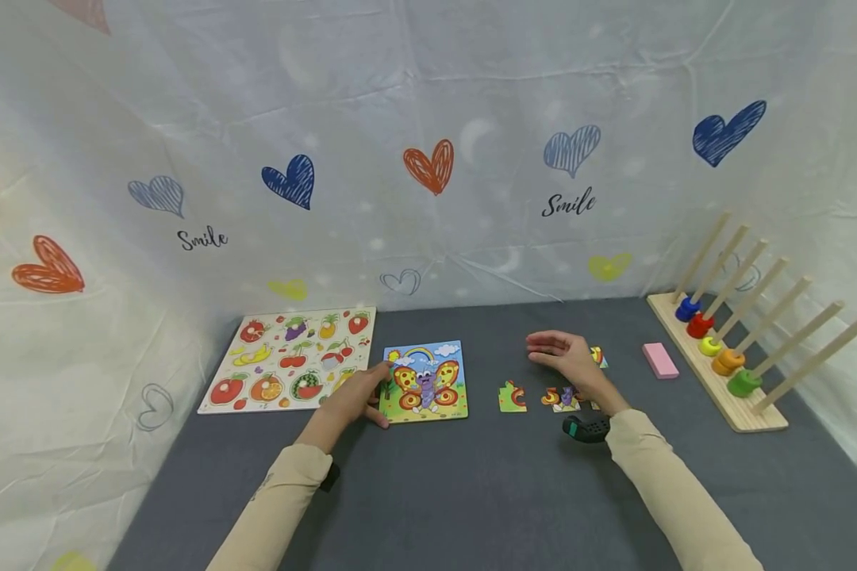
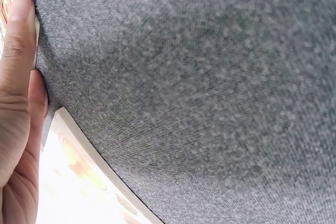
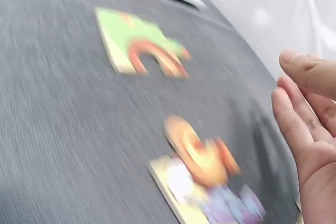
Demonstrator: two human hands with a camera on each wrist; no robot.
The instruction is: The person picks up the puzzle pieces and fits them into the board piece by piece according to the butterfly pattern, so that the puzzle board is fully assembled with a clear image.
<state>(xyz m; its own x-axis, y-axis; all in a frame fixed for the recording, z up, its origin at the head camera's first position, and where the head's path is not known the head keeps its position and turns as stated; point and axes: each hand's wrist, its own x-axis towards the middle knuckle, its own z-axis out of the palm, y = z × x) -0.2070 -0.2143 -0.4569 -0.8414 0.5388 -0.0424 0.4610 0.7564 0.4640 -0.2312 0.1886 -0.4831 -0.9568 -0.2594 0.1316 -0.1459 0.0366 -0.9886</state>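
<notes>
A square butterfly puzzle (image 1: 426,382) lies flat on the grey table. My left hand (image 1: 350,400) holds it at its lower left corner, with the thumb (image 2: 22,14) along the near edge and the other fingers at the left side. To the right, my right hand (image 1: 571,361) hovers over loose jigsaw pieces with nothing in its fingers. A green piece with a red-brown curve (image 1: 512,397) lies between the puzzle and that hand. Beneath the hand is a piece with purple and orange (image 1: 566,400); another piece (image 1: 598,357) shows behind it. Hand and sleeve partly hide the pieces.
A fruit puzzle board (image 1: 293,361) lies at the left, close beside my left hand. A pink block (image 1: 660,361) sits right of the pieces. At the far right stands a wooden peg rack (image 1: 721,365) with coloured rings and tall pegs. A white cloth (image 1: 471,270) hangs behind the table.
</notes>
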